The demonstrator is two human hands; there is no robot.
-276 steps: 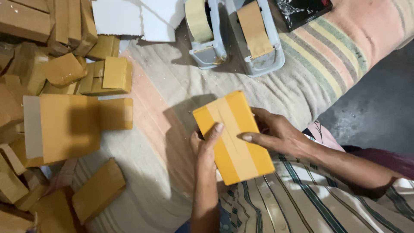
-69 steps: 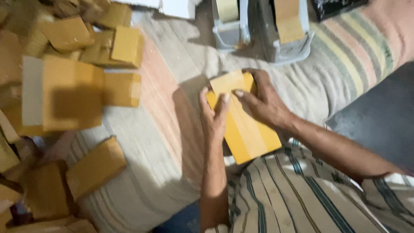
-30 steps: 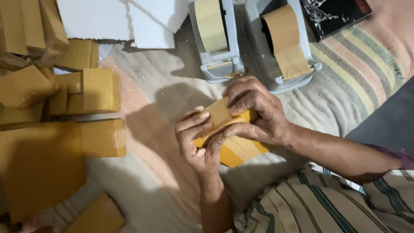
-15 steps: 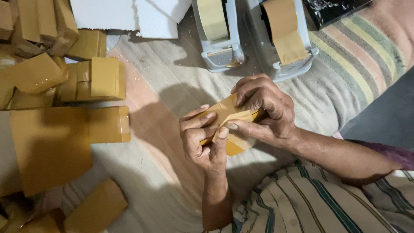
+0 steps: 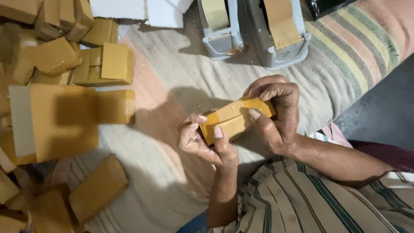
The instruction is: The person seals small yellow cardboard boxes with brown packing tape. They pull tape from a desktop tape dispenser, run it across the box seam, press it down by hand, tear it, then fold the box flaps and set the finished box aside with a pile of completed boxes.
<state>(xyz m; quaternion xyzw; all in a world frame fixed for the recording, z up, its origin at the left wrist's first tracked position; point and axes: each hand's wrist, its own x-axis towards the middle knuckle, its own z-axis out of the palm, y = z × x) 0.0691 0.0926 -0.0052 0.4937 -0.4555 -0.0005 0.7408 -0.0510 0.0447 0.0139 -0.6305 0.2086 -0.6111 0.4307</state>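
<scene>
**Both hands on one taped packet above the cloth**

We start with the cloth [image 5: 172, 86], a pale striped sheet that covers the whole work surface and carries everything else. Its right edge shows coloured bands and drops off to a dark floor [image 5: 379, 112].

Along the left edge of the cloth we see the stack [image 5: 60, 121], a loose heap of yellow-brown wrapped packets of several sizes, some lying flat and some tilted; the largest one lies flat near mid-left with a pale strip down its left side. At the top edge, left of centre, lie white foam pieces [image 5: 142, 11].

At the top edge, right of centre, two grey tape dispensers stand side by side: the left dispenser [image 5: 220, 30] carries a pale roll, the right dispenser [image 5: 282, 39] a wider brown roll.

The packet [image 5: 235, 121] is held in the air over the middle of the cloth, nearer the bottom edge, tilted with its right end higher. Brown tape crosses its top face.

The left hand [image 5: 200, 142] is closed round the packet's left end, thumb pressed on the near face. The right hand [image 5: 276, 112] is curled over the right end, fingers on top and thumb on the near face.
</scene>
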